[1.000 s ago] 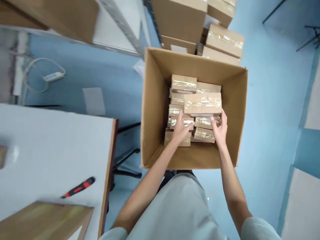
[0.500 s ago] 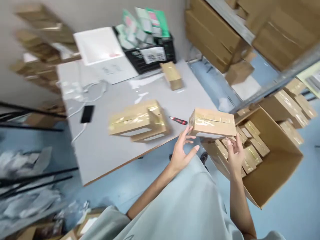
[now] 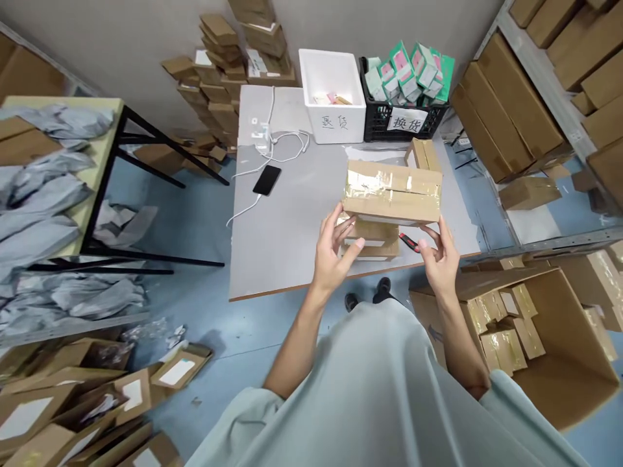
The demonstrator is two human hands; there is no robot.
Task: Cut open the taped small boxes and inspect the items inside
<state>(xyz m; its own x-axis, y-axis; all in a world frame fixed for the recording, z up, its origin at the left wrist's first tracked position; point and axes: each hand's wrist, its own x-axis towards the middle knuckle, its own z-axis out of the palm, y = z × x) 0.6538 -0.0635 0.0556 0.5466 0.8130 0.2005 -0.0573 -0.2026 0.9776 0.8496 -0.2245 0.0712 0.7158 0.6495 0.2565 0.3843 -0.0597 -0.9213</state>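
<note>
Between my two hands is a taped cardboard box [image 3: 393, 188], held raised above the table's front part. My left hand [image 3: 333, 250] grips its lower left corner, with the thumb apart from the box. At the lower right corner, the fingers of my right hand [image 3: 440, 254] press against the box. Partly hidden below it, more taped boxes [image 3: 372, 243] sit on the table. A red and black box cutter [image 3: 409, 242] lies beside them, near my right hand. Farther back on the table stands another small box [image 3: 422, 154].
A white bin [image 3: 335, 124] and a black crate [image 3: 406, 123] of green boxes stand at the back of the grey table [image 3: 292, 240]. A phone [image 3: 267, 180] lies left on a cable. At right, a large open carton [image 3: 574, 324] holds several taped boxes. Packed shelves flank both sides.
The held box has moved from beside the open carton to over the table, in front of the boxes there. My view has turned to the right and steadied.
</note>
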